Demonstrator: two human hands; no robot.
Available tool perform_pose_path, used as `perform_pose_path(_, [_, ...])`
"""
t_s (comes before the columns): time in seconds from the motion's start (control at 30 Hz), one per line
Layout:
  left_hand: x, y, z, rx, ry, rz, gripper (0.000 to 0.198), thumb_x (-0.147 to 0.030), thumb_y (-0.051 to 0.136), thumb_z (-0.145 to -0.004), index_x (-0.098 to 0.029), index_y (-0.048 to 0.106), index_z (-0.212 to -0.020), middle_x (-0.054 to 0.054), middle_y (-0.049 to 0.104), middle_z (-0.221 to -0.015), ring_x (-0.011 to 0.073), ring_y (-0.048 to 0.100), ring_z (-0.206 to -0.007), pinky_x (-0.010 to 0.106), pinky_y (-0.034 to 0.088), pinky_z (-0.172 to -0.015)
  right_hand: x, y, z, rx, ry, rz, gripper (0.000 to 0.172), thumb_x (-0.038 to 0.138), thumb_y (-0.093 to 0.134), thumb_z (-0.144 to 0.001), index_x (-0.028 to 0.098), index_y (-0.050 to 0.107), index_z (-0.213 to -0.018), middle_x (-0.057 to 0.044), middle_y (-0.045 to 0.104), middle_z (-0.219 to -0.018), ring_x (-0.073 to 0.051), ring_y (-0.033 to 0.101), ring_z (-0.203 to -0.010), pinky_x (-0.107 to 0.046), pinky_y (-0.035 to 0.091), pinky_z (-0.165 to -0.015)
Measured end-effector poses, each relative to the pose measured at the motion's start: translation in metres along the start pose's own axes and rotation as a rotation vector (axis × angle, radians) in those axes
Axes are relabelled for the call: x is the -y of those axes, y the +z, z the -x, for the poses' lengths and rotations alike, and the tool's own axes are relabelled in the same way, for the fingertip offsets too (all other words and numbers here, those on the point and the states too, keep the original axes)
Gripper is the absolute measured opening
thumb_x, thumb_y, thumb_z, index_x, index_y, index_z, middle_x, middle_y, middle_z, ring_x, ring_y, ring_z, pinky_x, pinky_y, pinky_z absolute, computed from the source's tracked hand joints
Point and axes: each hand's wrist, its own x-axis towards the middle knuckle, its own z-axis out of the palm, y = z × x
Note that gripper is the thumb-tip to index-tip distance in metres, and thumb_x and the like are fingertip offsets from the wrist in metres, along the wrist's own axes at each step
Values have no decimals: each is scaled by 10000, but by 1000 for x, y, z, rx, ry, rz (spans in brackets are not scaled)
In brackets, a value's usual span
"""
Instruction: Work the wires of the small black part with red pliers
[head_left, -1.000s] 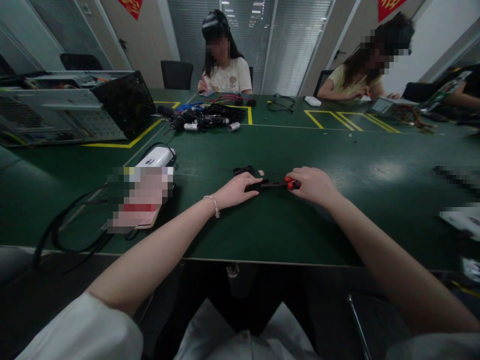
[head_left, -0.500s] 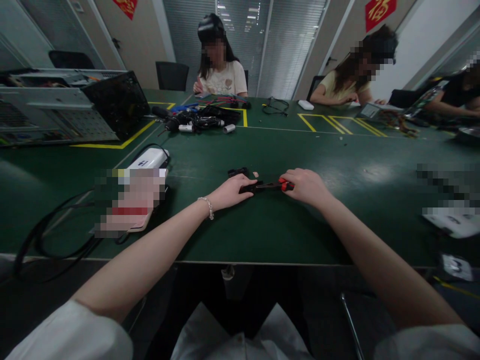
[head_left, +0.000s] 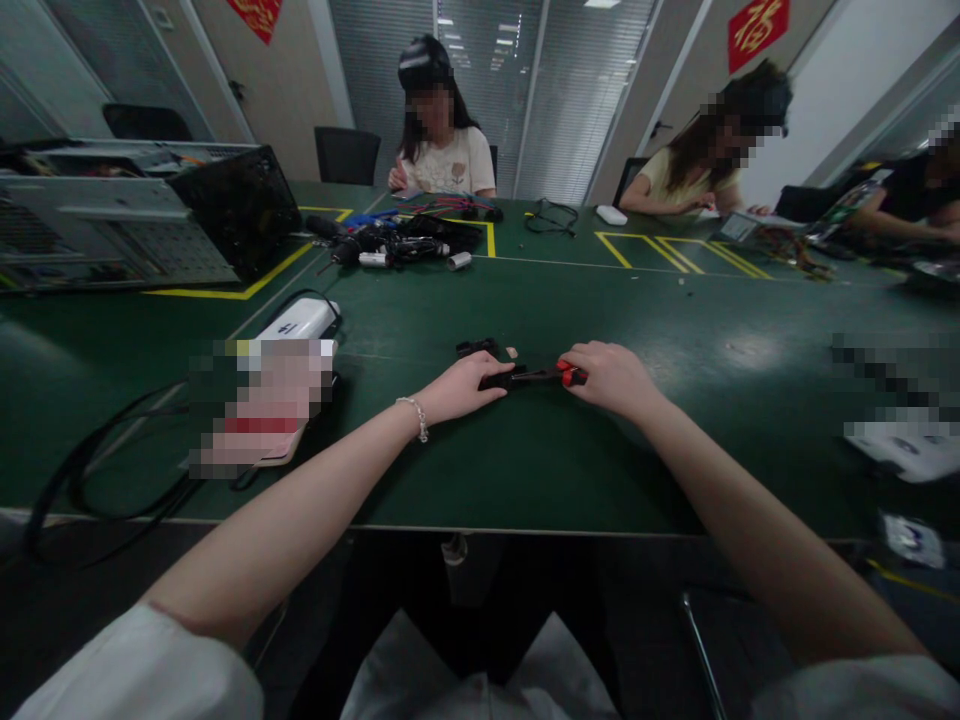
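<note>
My left hand [head_left: 471, 385] is closed on a small black part [head_left: 496, 381] low over the green table [head_left: 525, 470], its thumb and fingers pointing right. Red-handled pliers [head_left: 571, 375] are in my right hand [head_left: 611, 372], with the dark jaws pointing left against the black part. Whether the jaws grip it I cannot tell. Just beyond my left fingers lies another black piece [head_left: 477, 347], with a small pale scrap [head_left: 511, 352] beside it.
At left lie a phone [head_left: 266, 415], a white power bank [head_left: 304, 320] and looped black cable [head_left: 82, 450]. An opened computer case [head_left: 112, 225] stands behind them. A pile of tools and cables [head_left: 397, 238] lies ahead. Across the table sit several people, one nearly opposite [head_left: 450, 160].
Both hands keep nearly the same place and hold. The pliers and the black part have barely shifted; the whole view has moved slightly.
</note>
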Motion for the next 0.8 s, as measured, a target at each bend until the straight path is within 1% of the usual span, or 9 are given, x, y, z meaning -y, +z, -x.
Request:
perform_pose_path(0.13, [-1, -1, 0, -13, 16, 14, 451, -247, 533, -831, -169, 463, -1269, 76, 536, -1099, 174, 514, -997, 315, 386, -915, 0, 0, 0, 0, -5, -9, 224, 286, 508, -738, 195, 612, -914, -54, 635, -867, -185, 540, -769, -295, 377, -633])
perform_pose_path(0.27, [0, -1, 0, -15, 4, 15, 447, -251, 524, -836, -191, 459, -1275, 77, 530, -1111, 172, 526, -978, 324, 400, -904, 2, -2, 0, -4, 1, -7, 220, 275, 514, -736, 196, 611, -917, -54, 633, -872, -182, 540, -772, -296, 377, -635])
perform_pose_path(0.43, [1, 0, 1, -13, 1, 12, 449, -268, 519, -840, -218, 450, -1282, 73, 521, -1140, 182, 519, -1006, 343, 398, -913, 2, -2, 0, 2, 6, -15, 226, 287, 530, -736, 198, 612, -926, -55, 630, -882, -183, 542, -787, -293, 381, -636])
perform_pose_path(0.8, [3, 2, 0, -23, 10, 17, 459, -261, 529, -836, -226, 445, -1286, 71, 522, -1131, 178, 527, -987, 346, 402, -911, 2, -2, 1, -9, 5, -13, 231, 278, 516, -735, 193, 610, -928, -56, 632, -869, -180, 543, -782, -289, 379, -635])
